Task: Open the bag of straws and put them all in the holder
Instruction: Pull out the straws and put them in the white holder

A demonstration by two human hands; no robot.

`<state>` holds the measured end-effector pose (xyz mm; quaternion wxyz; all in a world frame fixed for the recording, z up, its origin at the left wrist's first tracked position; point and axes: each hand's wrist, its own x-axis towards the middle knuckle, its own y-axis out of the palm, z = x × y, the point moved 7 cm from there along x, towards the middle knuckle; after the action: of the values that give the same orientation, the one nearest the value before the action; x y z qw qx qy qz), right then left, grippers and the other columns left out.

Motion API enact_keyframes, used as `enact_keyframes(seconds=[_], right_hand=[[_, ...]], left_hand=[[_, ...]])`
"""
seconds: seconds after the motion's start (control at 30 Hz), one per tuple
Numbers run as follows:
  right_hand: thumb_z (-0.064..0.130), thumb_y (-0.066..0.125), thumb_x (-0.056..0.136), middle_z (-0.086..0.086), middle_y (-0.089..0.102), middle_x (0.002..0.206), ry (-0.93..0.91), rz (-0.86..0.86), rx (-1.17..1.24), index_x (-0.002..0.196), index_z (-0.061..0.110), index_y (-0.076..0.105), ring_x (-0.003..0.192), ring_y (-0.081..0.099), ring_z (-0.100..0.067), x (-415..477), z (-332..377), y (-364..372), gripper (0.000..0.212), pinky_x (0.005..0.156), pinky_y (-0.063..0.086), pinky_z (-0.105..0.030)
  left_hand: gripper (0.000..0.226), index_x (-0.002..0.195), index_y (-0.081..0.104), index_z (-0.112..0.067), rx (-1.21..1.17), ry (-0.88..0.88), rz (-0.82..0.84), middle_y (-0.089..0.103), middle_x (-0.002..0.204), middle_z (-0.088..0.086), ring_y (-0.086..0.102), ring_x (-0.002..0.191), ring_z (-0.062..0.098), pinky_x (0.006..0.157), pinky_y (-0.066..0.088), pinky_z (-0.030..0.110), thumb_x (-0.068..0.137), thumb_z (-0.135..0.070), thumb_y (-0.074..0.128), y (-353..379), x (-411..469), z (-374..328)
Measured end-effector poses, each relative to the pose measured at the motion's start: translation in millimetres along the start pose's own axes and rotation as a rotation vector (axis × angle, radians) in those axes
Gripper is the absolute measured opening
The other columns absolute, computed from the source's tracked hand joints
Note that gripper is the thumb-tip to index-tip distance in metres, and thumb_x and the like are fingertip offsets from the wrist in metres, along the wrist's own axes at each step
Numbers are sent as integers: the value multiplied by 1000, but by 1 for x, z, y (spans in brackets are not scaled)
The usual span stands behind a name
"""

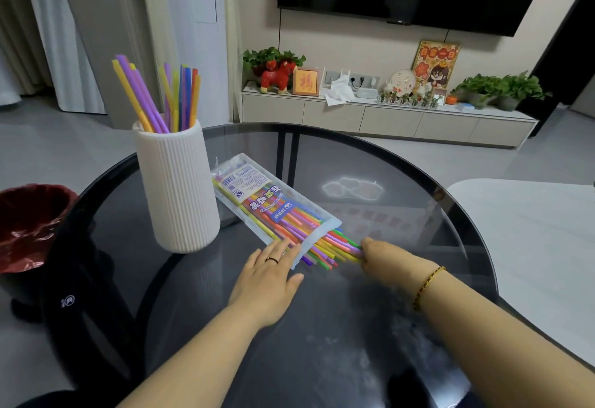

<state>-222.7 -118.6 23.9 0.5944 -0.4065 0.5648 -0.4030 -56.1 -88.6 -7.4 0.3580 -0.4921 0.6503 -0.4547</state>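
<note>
A clear plastic bag of coloured straws lies flat on the round dark glass table, its open end towards me. Several straws stick out of that open end. My left hand lies flat, fingers spread, pressing on the bag's near edge. My right hand is closed on the tips of the protruding straws at the right. A white ribbed holder stands upright left of the bag, with several coloured straws standing in it.
A dark red bin with a liner sits on the floor at the left. A white table top adjoins the glass table on the right. A TV cabinet with plants and ornaments stands against the far wall.
</note>
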Motion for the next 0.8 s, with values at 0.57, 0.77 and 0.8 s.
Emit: enact_keyframes(seconds=[0.57,0.77,0.8], right_hand=[[21,41,94,-14,62,116,-24,-11,-149,118,9,52,100,58,-29,-55,-56,-30,29,86,44,-31],[20,37,95,1,46,79,-39,-70,-230,109,17,52,77,43,-19,-74,-75,-49,20,54,31,-20],[21,37,95,2,45,80,-35,-75,-238,113,15,52,77,43,-19,-75,-78,-49,24,57,32,-21]], left_hand=[[55,143,1,-23,14,-18,42,1,156,-1,-3,142,15,116,1,35,95,-37,26,-3,2,-4],[55,143,3,-22,-13,-47,42,2,156,-1,-1,143,16,116,2,37,96,-34,28,-6,2,-7],[55,143,3,-22,-24,-53,42,2,156,-1,0,143,16,116,3,37,96,-34,29,-6,2,-6]])
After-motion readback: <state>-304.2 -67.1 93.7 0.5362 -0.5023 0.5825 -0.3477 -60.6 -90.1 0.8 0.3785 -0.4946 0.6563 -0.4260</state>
